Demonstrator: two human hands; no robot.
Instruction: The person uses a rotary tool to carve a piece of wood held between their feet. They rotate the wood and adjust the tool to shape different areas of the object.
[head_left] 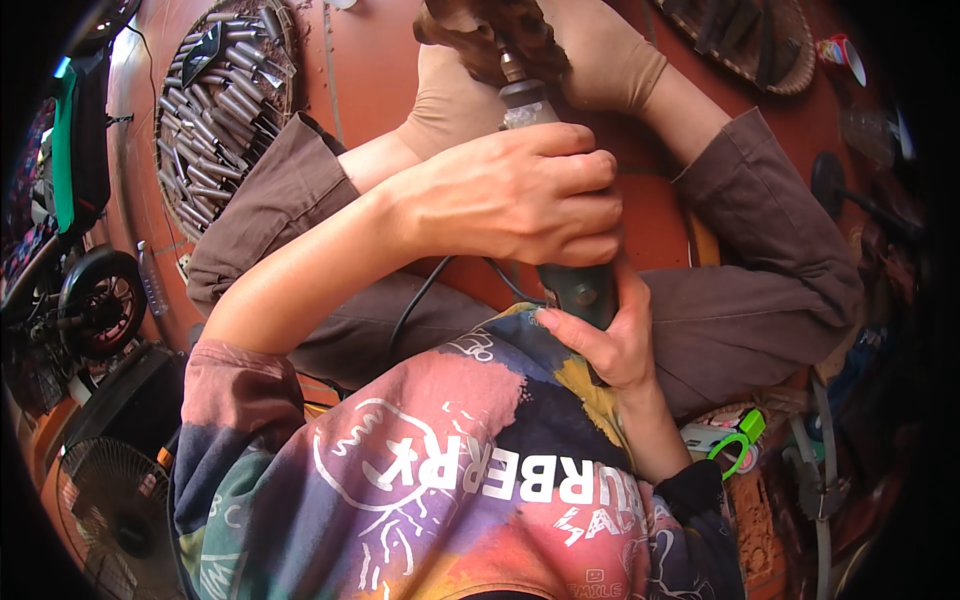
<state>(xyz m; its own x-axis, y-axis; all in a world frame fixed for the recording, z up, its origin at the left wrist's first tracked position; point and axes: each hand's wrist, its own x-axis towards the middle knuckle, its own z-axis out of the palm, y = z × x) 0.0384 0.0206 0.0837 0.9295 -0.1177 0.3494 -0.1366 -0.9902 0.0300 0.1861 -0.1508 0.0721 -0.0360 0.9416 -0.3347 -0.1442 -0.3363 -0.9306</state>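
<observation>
A dark green die grinder [582, 292] points away from me, its metal chuck and bit toward a dark brown piece of carved wood [488, 30]. My left hand [520, 195] wraps over the front of the grinder's body, fingers curled around it. Lower down, my right hand [622, 340] grips the rear end, thumb across the near side. The wood sits between my two feet [615, 55] in beige socks, which press on it from both sides. The bit's tip meets the wood's near side; whether it cuts in is hard to tell. A dark cord [418, 300] runs beside the grinder.
At the far left a round woven basket [290, 75] holds many metal-handled carving chisels. Another woven tray [800, 70] with dark pieces lies far right, beside a red-and-white cup [842, 60]. A fan [115, 500] and a wheel [100, 300] stand left; a bright green object [740, 440] lies right.
</observation>
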